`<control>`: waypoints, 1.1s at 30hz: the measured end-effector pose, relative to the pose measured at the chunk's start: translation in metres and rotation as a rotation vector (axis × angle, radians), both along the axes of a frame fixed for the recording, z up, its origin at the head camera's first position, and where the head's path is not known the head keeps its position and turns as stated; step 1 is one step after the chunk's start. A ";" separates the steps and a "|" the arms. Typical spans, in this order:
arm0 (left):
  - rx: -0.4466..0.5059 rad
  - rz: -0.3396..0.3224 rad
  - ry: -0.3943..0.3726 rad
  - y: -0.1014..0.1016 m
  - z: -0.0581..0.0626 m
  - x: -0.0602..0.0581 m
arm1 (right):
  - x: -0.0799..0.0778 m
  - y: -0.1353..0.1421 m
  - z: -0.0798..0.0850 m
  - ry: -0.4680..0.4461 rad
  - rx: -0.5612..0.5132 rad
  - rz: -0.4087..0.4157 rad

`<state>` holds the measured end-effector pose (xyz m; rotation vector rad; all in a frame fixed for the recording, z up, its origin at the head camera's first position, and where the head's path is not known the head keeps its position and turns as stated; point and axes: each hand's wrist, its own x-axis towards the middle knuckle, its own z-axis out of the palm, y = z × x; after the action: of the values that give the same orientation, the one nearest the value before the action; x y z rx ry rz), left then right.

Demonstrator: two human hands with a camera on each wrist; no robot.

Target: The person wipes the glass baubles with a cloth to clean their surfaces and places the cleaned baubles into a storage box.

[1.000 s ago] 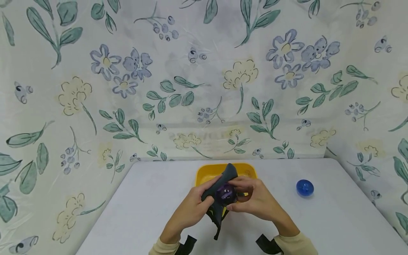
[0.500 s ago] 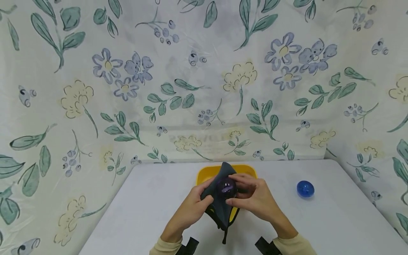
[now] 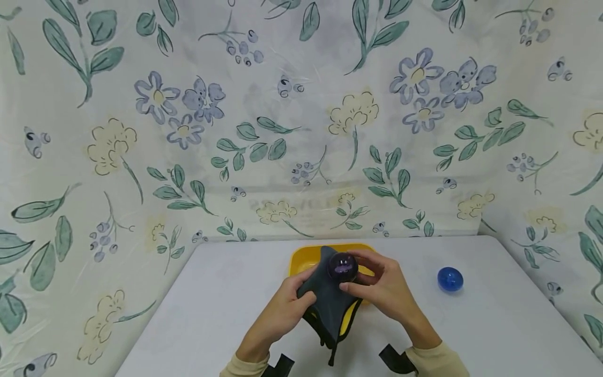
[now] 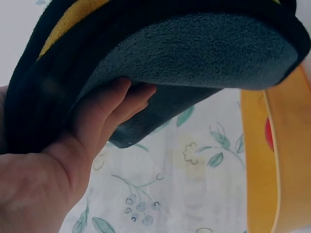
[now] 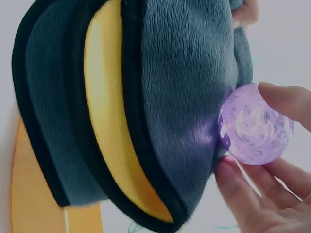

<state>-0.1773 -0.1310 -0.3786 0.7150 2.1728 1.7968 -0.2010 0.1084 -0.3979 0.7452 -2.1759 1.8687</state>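
My left hand [image 3: 286, 306] grips a folded microfibre cloth [image 3: 326, 301], dark grey on one face and yellow on the other, with black edging. In the left wrist view its fingers [image 4: 109, 104] lie against the grey cloth. My right hand [image 3: 388, 288] pinches a translucent purple ball [image 3: 343, 267] between thumb and fingers. Up close in the right wrist view, the ball [image 5: 255, 124] touches the grey face of the cloth. Both are held above the table, in front of a yellow tub that they partly hide.
The yellow tub [image 3: 301, 255] stands at the back middle of the white table [image 3: 226, 283]. Inside it, a bit of something red [image 4: 269, 135] shows in the left wrist view. A blue ball [image 3: 450, 279] lies to the right. A flowered sheet [image 3: 301, 131] hangs behind.
The purple ball has shifted up and to the right against the cloth, along with my right hand. More of the cloth's grey face shows now. My left hand has stayed nearly in place.
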 end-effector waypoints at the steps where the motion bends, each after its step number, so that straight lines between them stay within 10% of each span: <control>1: 0.000 0.002 0.001 0.000 0.000 0.000 | -0.001 0.001 0.000 0.002 0.020 -0.020; 14: -0.018 0.063 0.026 0.000 0.008 0.005 | -0.006 0.006 -0.002 -0.018 0.134 -0.116; 33: -0.007 0.105 0.183 0.003 0.008 0.009 | -0.005 0.003 -0.003 -0.032 0.242 0.057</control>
<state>-0.1680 -0.1283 -0.3706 0.8072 2.3729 1.8390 -0.2060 0.1119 -0.4005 0.8342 -2.4556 1.6700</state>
